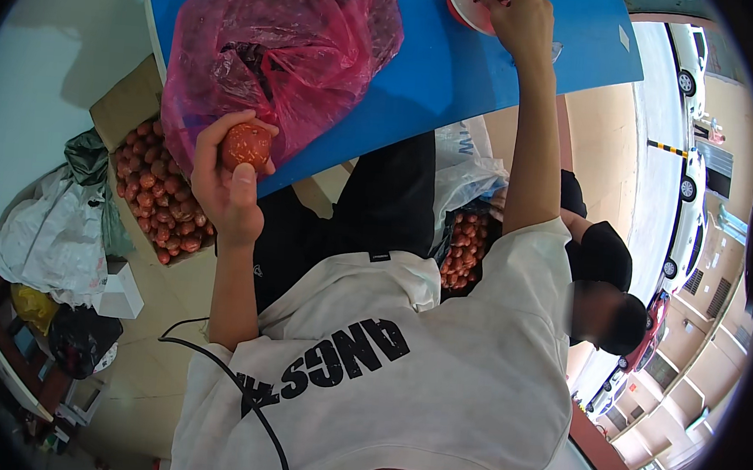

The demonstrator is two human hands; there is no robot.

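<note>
Blue, flat-topped table (444, 78), bearing a crumpled, translucent pink plastic bag (337, 44); right hand (521, 20), fingers bent at a round, red-and-white bowl (472, 13), grip indeterminable; left hand (223, 182), closed around a round, speckled, red-brown fruit (247, 146) near the bag.

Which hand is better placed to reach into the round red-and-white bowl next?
Probably the right hand: it is at the bowl, whereas the left hand is holding a round, speckled red fruit.

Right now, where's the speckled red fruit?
In the head view, left of centre, the speckled red fruit is in the left hand, near the pink bag.
</note>
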